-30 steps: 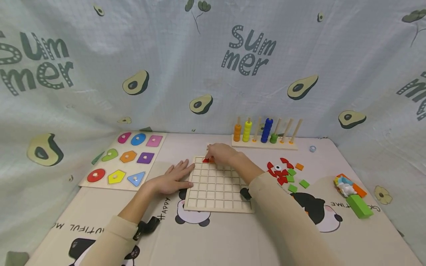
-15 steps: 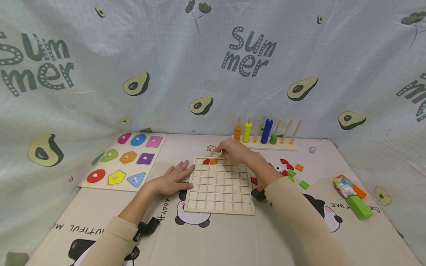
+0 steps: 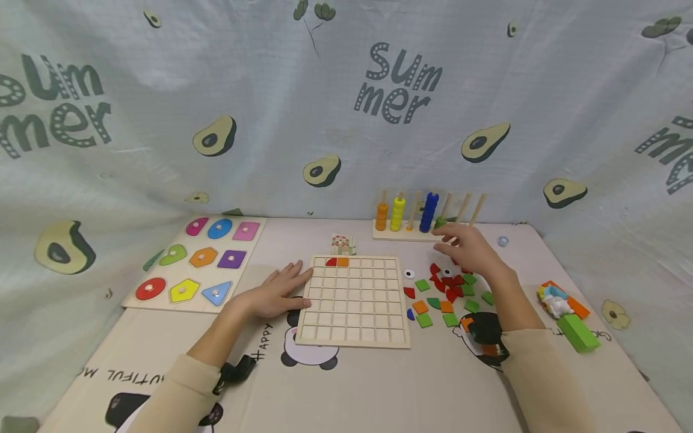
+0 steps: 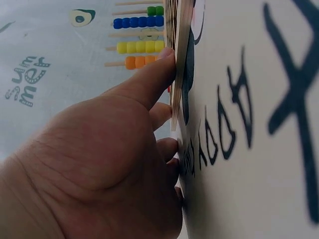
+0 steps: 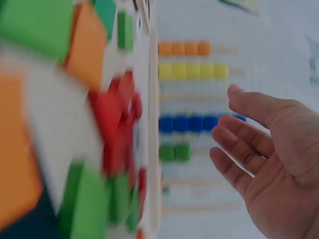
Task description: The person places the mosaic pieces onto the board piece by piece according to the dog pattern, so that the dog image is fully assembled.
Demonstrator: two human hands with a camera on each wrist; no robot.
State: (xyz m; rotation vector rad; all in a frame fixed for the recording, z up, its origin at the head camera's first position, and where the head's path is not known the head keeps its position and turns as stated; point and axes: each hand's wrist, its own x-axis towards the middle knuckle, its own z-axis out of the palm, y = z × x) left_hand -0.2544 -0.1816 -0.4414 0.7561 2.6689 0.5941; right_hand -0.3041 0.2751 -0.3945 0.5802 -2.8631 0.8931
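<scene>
My left hand (image 3: 273,293) lies with fingers spread at the left side of a wooden grid board (image 3: 352,305). In the left wrist view its thumb (image 4: 160,69) rests against the board's edge. A red quarter-round tile (image 3: 332,262) and an orange square tile (image 3: 343,262) sit side by side in the board's top row. To the right, my right hand (image 3: 470,248) hovers over a pile of red tiles (image 3: 449,285), fingers loosely bent. Nothing shows between those fingers in the right wrist view, where the palm (image 5: 279,194) faces the camera.
Green square tiles (image 3: 424,320) and other loose pieces lie right of the board. A small patterned card (image 3: 341,243) lies behind it. A peg stand with coloured beads (image 3: 397,213) stands at the back; a shape puzzle (image 3: 184,273) is left. A green block (image 3: 579,334) lies far right.
My right hand has left the board's top row, moving right to above the loose tiles. The red and orange tiles there are now uncovered. My left hand stays at the board's edge.
</scene>
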